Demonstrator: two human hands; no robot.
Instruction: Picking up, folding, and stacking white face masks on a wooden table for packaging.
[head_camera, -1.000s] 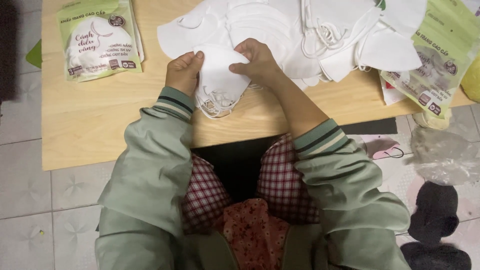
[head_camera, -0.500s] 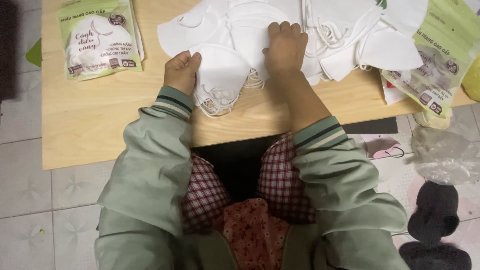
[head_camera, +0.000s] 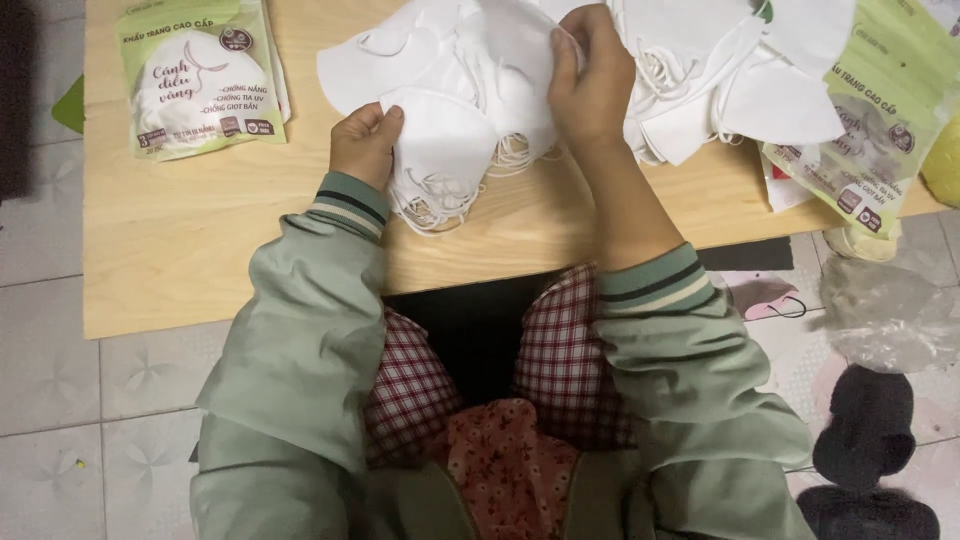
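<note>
- My left hand (head_camera: 365, 145) sits at the near edge of the mask heap, thumb and fingers pinched on the left rim of a folded white face mask (head_camera: 440, 140).
- That mask lies on the wooden table (head_camera: 200, 250), just in front of me, its elastic ear loops (head_camera: 430, 205) spilling toward the table's near edge.
- My right hand (head_camera: 592, 85) is further in, fingers curled together and clamped on another white mask (head_camera: 510, 60) from the heap; the thumb side is hidden, so I can't see the exact grip.
- The two held masks touch each other, right one overlapping above the left one.
- Loose pile of white masks (head_camera: 720, 70) spreads across the far middle and right of the table, loops tangled.
- Green printed mask packet (head_camera: 200, 80) lies flat at far left, well apart from both hands.
- More green packets (head_camera: 870, 130) stacked at right, partly over the table's edge.
- Crumpled clear plastic bag (head_camera: 885, 315) on the tiled floor (head_camera: 60, 380) to the right, dark fabric item (head_camera: 870, 430) just below it.
- Green jacket sleeves (head_camera: 300, 320), plaid trousers (head_camera: 560, 350) beneath.
</note>
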